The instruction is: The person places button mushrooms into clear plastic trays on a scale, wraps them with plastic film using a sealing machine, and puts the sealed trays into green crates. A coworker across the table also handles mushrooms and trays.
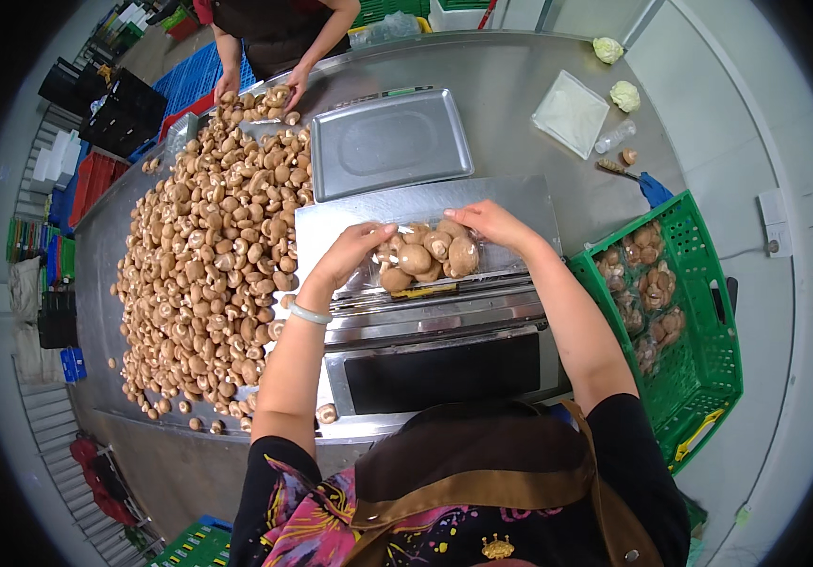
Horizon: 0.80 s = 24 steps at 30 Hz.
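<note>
In front of me a pack of shiitake mushrooms [417,259], covered by clear plastic film, is held over a stainless-steel wrapping machine [442,319]. My left hand [353,251] grips the pack's left end, its thumb on the film. At the far right corner my right hand [495,225] grips the pack, thumb on top. Whatever tray lies beneath the mushrooms is hidden. A dark flat plate [442,372] forms the near part of the machine. Left of it spreads a large heap of loose shiitake mushrooms [201,262].
Beyond the machine lies a grey metal tray [392,145] on the steel table [498,67]. A green crate [704,340] with wrapped mushroom packs [658,283] stands at right. Across the table a co-worker's hands [296,85] hold mushrooms. A knife [615,167] lies far right.
</note>
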Tool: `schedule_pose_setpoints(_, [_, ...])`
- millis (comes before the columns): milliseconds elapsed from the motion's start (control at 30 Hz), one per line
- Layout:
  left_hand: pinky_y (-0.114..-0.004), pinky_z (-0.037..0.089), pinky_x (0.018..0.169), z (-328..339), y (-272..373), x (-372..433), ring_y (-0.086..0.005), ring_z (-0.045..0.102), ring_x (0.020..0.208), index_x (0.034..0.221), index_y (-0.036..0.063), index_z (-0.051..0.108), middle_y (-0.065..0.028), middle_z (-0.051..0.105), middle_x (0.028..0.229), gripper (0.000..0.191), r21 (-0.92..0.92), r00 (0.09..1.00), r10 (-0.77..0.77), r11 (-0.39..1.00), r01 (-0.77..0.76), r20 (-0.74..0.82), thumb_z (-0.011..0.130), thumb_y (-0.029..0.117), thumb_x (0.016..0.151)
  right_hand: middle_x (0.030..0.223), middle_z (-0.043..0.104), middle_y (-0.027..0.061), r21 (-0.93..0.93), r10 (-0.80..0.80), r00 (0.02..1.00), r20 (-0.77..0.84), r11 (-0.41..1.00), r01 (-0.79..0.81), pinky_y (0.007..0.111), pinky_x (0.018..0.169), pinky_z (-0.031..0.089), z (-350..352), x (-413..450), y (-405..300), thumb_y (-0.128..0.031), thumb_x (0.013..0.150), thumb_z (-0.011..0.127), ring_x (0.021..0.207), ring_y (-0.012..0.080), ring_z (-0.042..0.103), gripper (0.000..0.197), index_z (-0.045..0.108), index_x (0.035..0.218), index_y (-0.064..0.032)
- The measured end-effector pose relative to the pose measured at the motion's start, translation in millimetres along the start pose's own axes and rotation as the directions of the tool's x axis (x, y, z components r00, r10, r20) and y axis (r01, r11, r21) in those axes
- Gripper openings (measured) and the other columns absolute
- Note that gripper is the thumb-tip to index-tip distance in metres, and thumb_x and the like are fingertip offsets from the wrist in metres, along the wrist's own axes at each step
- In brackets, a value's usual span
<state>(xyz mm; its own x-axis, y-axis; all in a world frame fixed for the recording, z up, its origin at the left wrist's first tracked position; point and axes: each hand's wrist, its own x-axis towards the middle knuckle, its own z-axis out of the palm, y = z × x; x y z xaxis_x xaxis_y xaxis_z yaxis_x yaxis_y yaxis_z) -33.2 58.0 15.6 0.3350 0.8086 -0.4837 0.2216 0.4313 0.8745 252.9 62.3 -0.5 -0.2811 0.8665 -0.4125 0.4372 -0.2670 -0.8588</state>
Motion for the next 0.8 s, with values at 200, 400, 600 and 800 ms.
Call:
schedule_pose_setpoints(200, [-0.024, 0.043, 0.063, 21, -4, -42, -0.0079, 0.052, 0.069, 0.091, 0.0002, 0.068, -0.0029, 0.061, 0.075, 0.053, 0.09, 0.995, 0.099, 0.991, -0.096, -0.032, 0.054, 0.051, 0.097, 0.066, 0.045, 0.0004, -0.001, -0.267, 0.962, -0.061, 0.964, 0.268, 0.033, 0.059, 0.039, 10, -51, 1, -0.049, 0.099, 0.05, 0.063, 0.0122, 0.043, 0.053, 0.053, 0.077, -0.0015])
schedule_pose_setpoints(400, [-0.025, 0.029, 0.046, 58, -23, -142, -0.0062, 0.038, 0.051, 0.068, 0.0054, 0.059, 0.0035, 0.049, 0.058, 0.057, 0.057, 0.995, -0.073, 0.995, 0.077, -0.065, 0.051, 0.052, 0.099, 0.073, 0.059, 0.0076, 0.104, -0.101, 0.994, 0.038, 0.99, 0.097, 0.033, 0.068, 0.047, 44, -161, -12, -0.051, 0.1, 0.046, 0.069, 0.018, 0.055, 0.054, 0.06, 0.087, -0.0006])
schedule_pose_setpoints(600, [-0.03, 0.044, 0.064, 93, -126, -157, -0.013, 0.049, 0.069, 0.09, -0.0031, 0.066, -0.0067, 0.06, 0.071, 0.048, 0.262, 0.993, 0.062, 0.964, -0.034, -0.101, 0.048, 0.04, 0.103, 0.092, 0.068, 0.0221, 0.003, -0.011, 1.0, 0.002, 1.0, 0.011, 0.039, 0.077, 0.05, 91, -202, 59, -0.051, 0.099, 0.048, 0.087, 0.0315, 0.067, 0.056, 0.064, 0.106, 0.0022])
schedule_pose_setpoints(800, [-0.038, 0.045, 0.057, 99, -151, -158, -0.0262, 0.059, 0.058, 0.089, 0.0007, 0.062, -0.0142, 0.061, 0.063, 0.034, 0.497, 0.893, 0.249, 0.867, -0.032, -0.376, 0.057, 0.033, 0.098, 0.059, 0.049, -0.002, 0.396, 0.255, 0.942, -0.219, 0.905, -0.154, 0.026, 0.045, 0.036, 108, -217, 123, -0.04, 0.093, 0.066, 0.05, 0.0071, 0.045, 0.038, 0.059, 0.096, -0.0033])
